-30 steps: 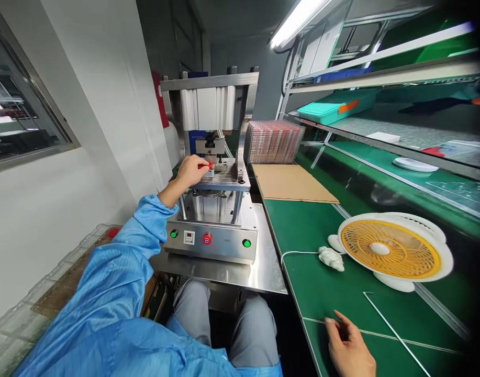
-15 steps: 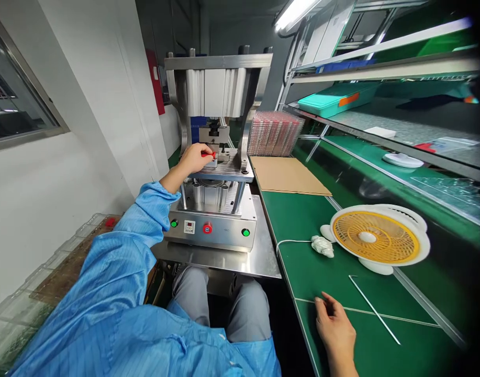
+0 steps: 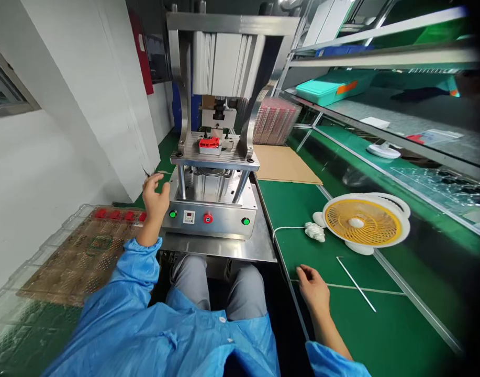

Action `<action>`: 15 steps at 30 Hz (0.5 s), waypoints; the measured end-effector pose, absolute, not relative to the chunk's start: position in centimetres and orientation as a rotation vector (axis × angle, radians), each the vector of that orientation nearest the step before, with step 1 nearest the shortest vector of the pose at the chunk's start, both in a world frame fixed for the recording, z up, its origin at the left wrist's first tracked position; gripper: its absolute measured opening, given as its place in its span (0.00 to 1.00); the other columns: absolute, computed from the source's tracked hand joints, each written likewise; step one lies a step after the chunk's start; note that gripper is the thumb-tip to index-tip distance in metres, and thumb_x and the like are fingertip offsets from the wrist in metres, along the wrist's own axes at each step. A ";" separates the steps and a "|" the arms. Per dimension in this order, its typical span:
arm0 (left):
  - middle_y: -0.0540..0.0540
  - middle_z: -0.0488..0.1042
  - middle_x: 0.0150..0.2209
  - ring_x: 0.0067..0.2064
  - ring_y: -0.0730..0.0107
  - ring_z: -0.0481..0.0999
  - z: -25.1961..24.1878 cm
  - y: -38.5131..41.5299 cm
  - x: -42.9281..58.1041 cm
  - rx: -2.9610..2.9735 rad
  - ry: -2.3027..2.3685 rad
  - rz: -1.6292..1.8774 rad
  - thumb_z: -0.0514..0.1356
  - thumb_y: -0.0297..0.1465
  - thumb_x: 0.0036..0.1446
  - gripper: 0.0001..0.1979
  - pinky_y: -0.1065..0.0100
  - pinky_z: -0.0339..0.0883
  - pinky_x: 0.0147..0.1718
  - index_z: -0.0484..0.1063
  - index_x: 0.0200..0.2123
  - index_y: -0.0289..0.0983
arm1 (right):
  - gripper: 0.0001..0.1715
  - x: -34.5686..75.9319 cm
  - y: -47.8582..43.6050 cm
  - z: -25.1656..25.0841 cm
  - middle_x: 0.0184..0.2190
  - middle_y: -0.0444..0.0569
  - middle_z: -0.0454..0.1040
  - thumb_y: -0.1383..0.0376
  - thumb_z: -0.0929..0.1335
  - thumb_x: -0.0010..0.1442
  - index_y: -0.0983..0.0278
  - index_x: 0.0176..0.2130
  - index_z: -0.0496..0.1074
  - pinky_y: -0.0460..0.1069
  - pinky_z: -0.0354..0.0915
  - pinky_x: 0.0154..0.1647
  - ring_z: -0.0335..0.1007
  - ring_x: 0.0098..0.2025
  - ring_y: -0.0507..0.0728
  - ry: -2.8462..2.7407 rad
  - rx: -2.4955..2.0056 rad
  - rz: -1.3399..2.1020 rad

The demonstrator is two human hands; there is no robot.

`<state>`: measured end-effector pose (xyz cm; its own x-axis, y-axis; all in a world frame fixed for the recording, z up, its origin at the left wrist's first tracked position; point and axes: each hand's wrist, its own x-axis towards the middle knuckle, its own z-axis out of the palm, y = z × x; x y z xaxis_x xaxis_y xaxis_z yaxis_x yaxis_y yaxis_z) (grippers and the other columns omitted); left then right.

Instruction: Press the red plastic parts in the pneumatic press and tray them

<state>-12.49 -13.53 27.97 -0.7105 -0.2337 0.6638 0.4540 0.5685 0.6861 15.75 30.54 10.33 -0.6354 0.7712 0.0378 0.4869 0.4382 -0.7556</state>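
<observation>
While left fingers point(image 3: 152, 179) hang curled, the red part point(image 3: 209, 142) sits rightward, apart.

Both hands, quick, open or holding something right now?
Left hand: partly curled; can't tell if it holds anything.
Right hand: loosely open, nothing visible in it.

Can't make out any actual words, brands or numbers, tbh. Can spot a tiny display point(image 3: 189, 217) on the press point(image 3: 220, 160) plus some marking on its red button point(image 3: 207, 218), but way too small to read.
</observation>
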 end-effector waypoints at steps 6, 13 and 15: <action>0.36 0.63 0.64 0.67 0.56 0.61 17.3 -15.5 -12.0 0.109 -2.308 -1.290 0.62 0.40 0.56 0.34 0.55 0.57 0.66 0.59 0.63 0.36 | 0.35 7.6 25.2 13.3 0.38 0.55 0.78 0.42 0.67 0.54 0.66 0.47 0.72 0.59 0.67 0.47 0.73 0.41 0.64 -2.375 -0.603 1.234; 0.39 0.62 0.66 0.66 0.61 0.64 14.5 -15.3 -12.2 -0.124 -2.380 -1.450 0.60 0.43 0.58 0.37 0.60 0.57 0.66 0.51 0.67 0.40 | 0.41 -0.6 22.3 14.8 0.52 0.63 0.73 0.41 0.68 0.57 0.68 0.56 0.67 0.57 0.68 0.45 0.72 0.47 0.65 -2.317 -0.373 1.301; 0.40 0.65 0.65 0.64 0.63 0.66 14.0 -15.4 -12.8 -0.136 -2.361 -1.506 0.59 0.43 0.58 0.36 0.61 0.60 0.64 0.51 0.66 0.41 | 0.40 -1.6 22.3 14.3 0.49 0.61 0.74 0.42 0.68 0.58 0.68 0.56 0.67 0.57 0.68 0.46 0.72 0.45 0.64 -2.315 -0.402 1.379</action>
<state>-12.80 -15.42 13.95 -0.9388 -0.0989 0.3299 0.2576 0.4345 0.8631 -1.55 22.25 14.27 -0.8724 0.4453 0.2017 0.0347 0.4680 -0.8830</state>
